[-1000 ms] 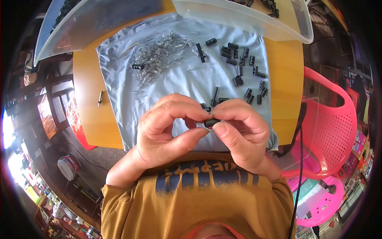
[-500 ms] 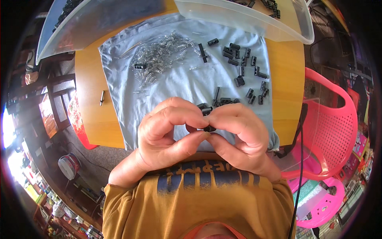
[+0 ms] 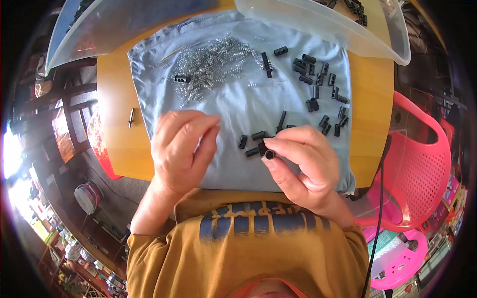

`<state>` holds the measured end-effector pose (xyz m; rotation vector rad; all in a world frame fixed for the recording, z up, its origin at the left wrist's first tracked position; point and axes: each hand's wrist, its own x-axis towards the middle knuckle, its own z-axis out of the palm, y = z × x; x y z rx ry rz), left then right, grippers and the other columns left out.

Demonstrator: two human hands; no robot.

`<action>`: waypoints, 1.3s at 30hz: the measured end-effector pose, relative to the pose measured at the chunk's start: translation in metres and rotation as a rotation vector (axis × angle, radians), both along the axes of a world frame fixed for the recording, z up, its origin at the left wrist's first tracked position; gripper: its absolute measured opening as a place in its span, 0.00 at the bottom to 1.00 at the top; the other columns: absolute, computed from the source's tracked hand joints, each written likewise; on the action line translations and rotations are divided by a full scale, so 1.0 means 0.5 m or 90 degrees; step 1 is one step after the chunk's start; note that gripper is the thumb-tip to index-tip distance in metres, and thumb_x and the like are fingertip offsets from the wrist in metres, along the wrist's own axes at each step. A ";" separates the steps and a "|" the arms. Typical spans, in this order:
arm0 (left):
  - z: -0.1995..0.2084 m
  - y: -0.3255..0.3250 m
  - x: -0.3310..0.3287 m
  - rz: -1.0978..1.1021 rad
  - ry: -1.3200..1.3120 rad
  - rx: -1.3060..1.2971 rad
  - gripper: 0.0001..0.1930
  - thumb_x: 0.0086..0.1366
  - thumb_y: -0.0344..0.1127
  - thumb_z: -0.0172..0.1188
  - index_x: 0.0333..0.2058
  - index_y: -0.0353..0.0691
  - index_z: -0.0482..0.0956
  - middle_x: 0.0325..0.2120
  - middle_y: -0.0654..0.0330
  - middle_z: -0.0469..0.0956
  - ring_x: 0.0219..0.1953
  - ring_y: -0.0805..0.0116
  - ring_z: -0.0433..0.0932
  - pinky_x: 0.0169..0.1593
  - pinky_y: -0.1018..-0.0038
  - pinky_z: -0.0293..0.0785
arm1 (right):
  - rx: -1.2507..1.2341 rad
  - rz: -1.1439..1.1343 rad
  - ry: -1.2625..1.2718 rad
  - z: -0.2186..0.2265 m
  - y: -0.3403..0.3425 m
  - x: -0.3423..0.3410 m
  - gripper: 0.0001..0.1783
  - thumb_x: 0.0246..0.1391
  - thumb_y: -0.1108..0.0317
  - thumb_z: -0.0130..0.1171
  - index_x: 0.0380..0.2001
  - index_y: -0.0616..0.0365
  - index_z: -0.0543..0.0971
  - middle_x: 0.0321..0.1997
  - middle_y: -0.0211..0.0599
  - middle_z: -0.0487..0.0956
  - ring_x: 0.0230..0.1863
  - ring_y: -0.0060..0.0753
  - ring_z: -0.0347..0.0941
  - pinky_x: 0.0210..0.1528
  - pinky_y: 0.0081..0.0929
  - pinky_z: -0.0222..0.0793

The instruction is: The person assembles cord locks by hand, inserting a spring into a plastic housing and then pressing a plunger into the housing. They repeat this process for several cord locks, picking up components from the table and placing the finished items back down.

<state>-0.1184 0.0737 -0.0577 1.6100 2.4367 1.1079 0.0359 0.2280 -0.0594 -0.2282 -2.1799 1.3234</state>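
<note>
Between the thumb and forefinger of my right hand [image 3: 310, 166] is a small black hollow cylinder [image 3: 270, 155], its round open end facing up toward me. My left hand [image 3: 181, 151] hovers over the cloth apart from it, thumb and fingers closed together; whatever they may pinch is too small or hidden to make out. Beyond the left hand lies a heap of small silver coil springs [image 3: 208, 69], with one black cylinder with holes [image 3: 182, 78] on it. Several similar black cylinders [image 3: 258, 135] lie beside my right fingertips, and more black cylinders [image 3: 308, 69] are scattered at the far right of the cloth.
A light blue cloth [image 3: 223, 171] covers much of the wooden table [image 3: 370, 99]. Two thin black sticks [image 3: 267, 64] lie on it. A metal-tipped black pin [image 3: 131, 117] rests at left. Translucent bins [image 3: 338, 27] stand at the back; a pink chair [image 3: 422, 174] is at right.
My hands have come apart: the left moved left and away from the black cylinder, which stays in my right hand. The cylinders beside the right fingertips are now uncovered. The whole view shifted slightly.
</note>
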 end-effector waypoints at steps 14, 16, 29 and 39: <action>-0.004 0.130 -0.038 -0.119 0.203 -0.120 0.09 0.49 0.30 0.61 0.31 0.42 0.77 0.31 0.63 0.73 0.34 0.62 0.73 0.41 0.66 0.66 | -0.055 -0.053 0.001 -0.009 0.008 0.009 0.18 0.38 0.80 0.67 0.38 0.61 0.79 0.33 0.39 0.78 0.27 0.36 0.74 0.27 0.28 0.68; 0.005 0.134 -0.034 -0.110 0.175 -0.162 0.09 0.50 0.29 0.66 0.33 0.40 0.78 0.33 0.59 0.75 0.37 0.57 0.74 0.43 0.64 0.68 | -0.037 -0.048 0.014 -0.007 0.012 0.010 0.18 0.39 0.80 0.67 0.38 0.62 0.79 0.33 0.39 0.78 0.27 0.36 0.74 0.27 0.28 0.68; 0.060 0.074 0.034 -0.050 -0.576 0.048 0.10 0.51 0.18 0.65 0.32 0.34 0.77 0.27 0.59 0.79 0.28 0.74 0.76 0.32 0.78 0.72 | -0.035 -0.089 0.030 -0.010 0.001 0.010 0.19 0.35 0.81 0.68 0.36 0.61 0.80 0.31 0.38 0.78 0.27 0.36 0.74 0.28 0.28 0.68; 0.076 0.081 0.038 -0.173 -0.263 0.015 0.13 0.46 0.18 0.68 0.33 0.35 0.79 0.26 0.57 0.79 0.26 0.67 0.76 0.28 0.76 0.72 | -0.012 -0.102 0.086 -0.023 -0.002 0.009 0.18 0.37 0.80 0.67 0.37 0.62 0.79 0.31 0.39 0.77 0.28 0.39 0.75 0.29 0.29 0.69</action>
